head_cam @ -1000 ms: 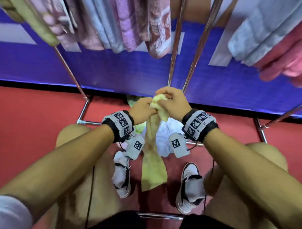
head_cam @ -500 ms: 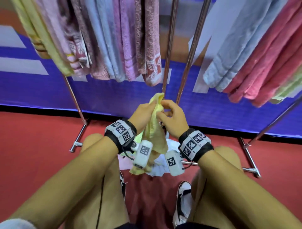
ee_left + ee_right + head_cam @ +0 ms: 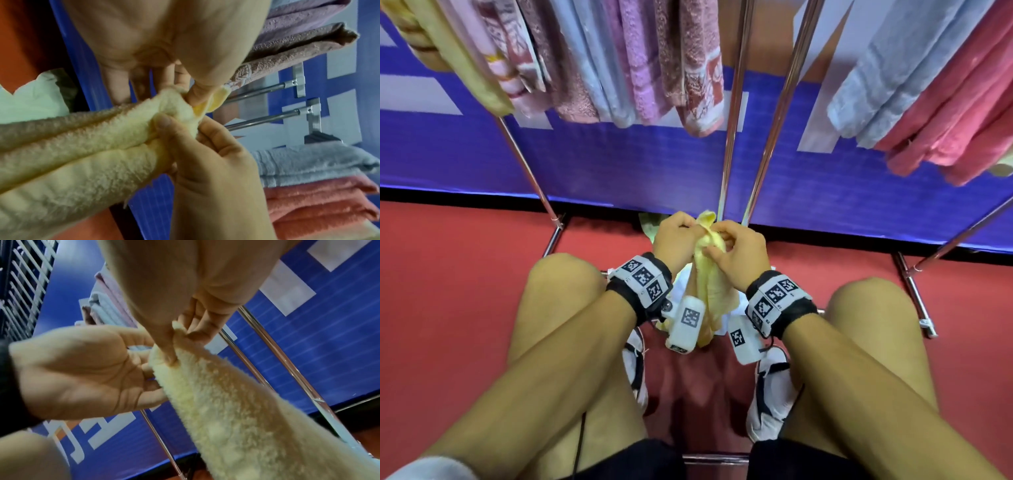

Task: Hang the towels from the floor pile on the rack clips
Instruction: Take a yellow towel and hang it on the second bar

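Towel, pale yellow terry (image 3: 709, 284), was held bunched at its top end between both hands in front of the knees, its length hanging down toward the floor pile (image 3: 722, 308) of white and pale green cloth between the shoes. Left hand (image 3: 677, 240) had fingers curled round the gathered top edge; right hand (image 3: 739, 255) pinched the same edge with thumb and fingertips, the two hands touching. Rack (image 3: 732, 144), chrome tubing, stood just behind the hands on the red floor (image 3: 448, 291). Hung towels on the left (image 3: 619, 61) were yellow, pink, blue, lilac and patterned rose; those on the right (image 3: 928, 96) were blue and coral. Clips could not be made out. A blue banner (image 3: 619, 164) stood behind the rack.
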Motion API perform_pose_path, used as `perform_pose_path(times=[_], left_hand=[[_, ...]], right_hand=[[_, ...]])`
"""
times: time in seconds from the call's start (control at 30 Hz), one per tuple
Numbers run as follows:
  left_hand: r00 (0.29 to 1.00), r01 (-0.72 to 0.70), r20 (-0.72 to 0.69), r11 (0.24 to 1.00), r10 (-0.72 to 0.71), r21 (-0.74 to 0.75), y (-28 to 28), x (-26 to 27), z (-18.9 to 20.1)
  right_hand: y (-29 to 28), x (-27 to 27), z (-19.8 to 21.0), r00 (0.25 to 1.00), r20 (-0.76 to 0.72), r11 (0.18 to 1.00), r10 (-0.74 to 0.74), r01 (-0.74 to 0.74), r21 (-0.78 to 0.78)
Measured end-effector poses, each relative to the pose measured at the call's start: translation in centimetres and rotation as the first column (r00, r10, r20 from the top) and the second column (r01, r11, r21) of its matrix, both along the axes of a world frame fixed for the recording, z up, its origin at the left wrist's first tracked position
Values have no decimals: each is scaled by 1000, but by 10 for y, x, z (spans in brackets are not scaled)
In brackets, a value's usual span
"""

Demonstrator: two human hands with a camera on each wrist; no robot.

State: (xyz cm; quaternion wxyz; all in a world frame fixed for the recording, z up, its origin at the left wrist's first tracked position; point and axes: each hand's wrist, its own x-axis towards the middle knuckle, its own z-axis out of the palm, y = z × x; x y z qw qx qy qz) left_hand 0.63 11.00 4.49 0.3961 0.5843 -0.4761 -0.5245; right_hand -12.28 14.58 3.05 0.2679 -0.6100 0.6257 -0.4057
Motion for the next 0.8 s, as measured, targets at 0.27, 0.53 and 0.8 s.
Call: perform_pose_path(times=[0.27, 0.53, 0.8], left_hand=[[998, 53, -43, 998, -55, -40, 5, -11, 4], [994, 103, 37, 992, -101, -77, -4, -14, -18], [999, -7, -33, 983, 1, -186, -23, -10, -5]], right_hand=[[7, -5, -4, 999, -47, 1000, -4, 3, -19], [10, -22, -12, 987, -151, 998, 58, -62, -24], [-1, -40, -16, 984, -146, 971, -106, 134, 199]])
